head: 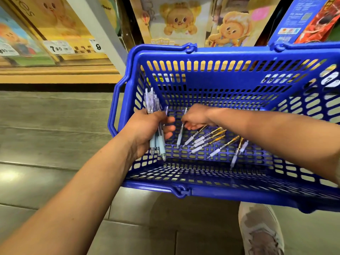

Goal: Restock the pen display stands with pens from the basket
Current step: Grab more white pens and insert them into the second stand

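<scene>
Inside the blue basket, seen from above: the pen-gathering stage of the restock. The left hand is closed in a fist round a bundle of pens with pale blue grips. Their clear clip ends point up and their tips down, and the bundle is held close to the basket's left wall. The right hand reaches across the basket with its fingers curled downward and appears to pinch the upper part of a single white-gripped pen. Whether that pen is clear of the mesh floor cannot be told. Just right of it, a loose fan of yellow-barrelled pens lies on the basket floor, with a few more near the right side. Behind the basket stand cartoon-printed packages and a shelf edge carrying price tags. No pen display stand is in view.

Judged step: collecting one kind of pen into the left hand, with none yet placed in a stand. The next move probably calls for lifting the pinched pen free of its neighbours and turning it to match the bundle's direction. The left fingers would then have to loosen just enough to admit it without spilling the others
</scene>
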